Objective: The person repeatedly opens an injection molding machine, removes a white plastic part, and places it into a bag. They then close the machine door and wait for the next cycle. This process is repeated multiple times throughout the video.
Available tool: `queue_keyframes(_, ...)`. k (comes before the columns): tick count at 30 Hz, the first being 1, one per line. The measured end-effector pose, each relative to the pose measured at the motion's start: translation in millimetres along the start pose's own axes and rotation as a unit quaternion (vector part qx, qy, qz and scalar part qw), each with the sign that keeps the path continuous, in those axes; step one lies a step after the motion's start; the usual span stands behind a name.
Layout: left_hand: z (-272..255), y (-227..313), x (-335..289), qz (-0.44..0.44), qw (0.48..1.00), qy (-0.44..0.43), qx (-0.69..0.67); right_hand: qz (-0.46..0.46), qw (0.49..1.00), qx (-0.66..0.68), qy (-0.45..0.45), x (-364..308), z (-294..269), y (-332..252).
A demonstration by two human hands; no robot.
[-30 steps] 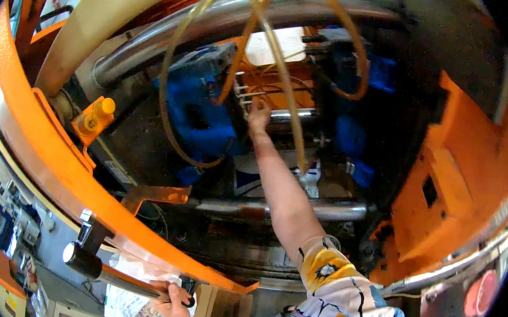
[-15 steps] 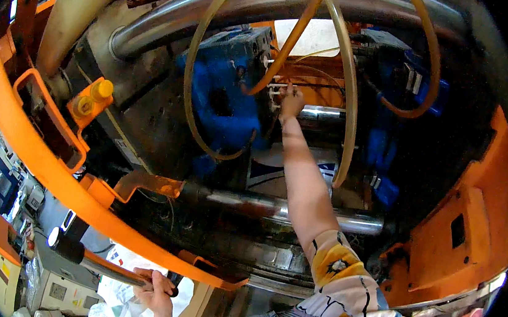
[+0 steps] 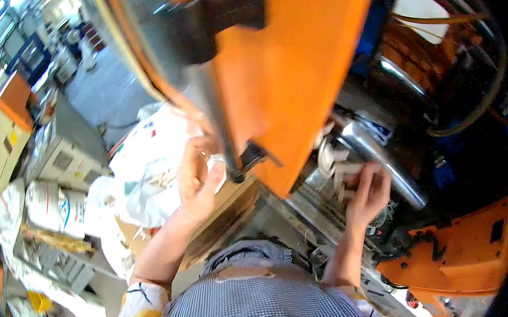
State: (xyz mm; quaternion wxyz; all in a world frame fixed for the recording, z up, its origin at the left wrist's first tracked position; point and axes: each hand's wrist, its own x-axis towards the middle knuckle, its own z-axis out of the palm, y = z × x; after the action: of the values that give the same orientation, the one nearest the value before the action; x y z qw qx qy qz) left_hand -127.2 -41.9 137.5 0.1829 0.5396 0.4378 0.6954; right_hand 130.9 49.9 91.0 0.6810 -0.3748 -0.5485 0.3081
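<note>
My right hand [image 3: 368,198] is down inside the machine with its fingers curled round a white branched plastic piece [image 3: 344,174], just below a shiny metal bar [image 3: 378,156]. More white plastic lies against it, and the fingertips are partly hidden. My left hand [image 3: 198,180] is beside the grey handle [image 3: 213,105] of the orange machine door [image 3: 295,57], its thumb apart from the fingers. Something whitish shows by the thumb, too blurred to name. No clear grip on the handle is visible.
Large white plastic bags [image 3: 148,166] stand on the left beside a cardboard box [image 3: 223,214]. Behind them is a grey cabinet [image 3: 72,152]. An orange guard panel [image 3: 460,254] borders the right. A hose [image 3: 489,103] hangs inside the machine.
My right hand has come down from the white pieces by the blue mould to the lower bar. The orange door now covers the upper middle of the view. My left hand no longer wraps the handle.
</note>
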Motion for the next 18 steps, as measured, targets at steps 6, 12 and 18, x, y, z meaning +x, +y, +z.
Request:
queue_keyframes(6,-116,10,-48,-0.023,0.974,0.225,-0.003,0.045,0.936,-0.088,-0.339,-150,11,6)
queue_keyframes(12,-143,14,-106,-0.093,0.965,0.242,0.039,-0.077,0.876,-0.038,-0.475,-209,168,73)
queue_keyframes(18,-141,6,-128,-0.154,0.94,0.29,0.096,0.123,0.851,-0.03,-0.51,-215,260,93)
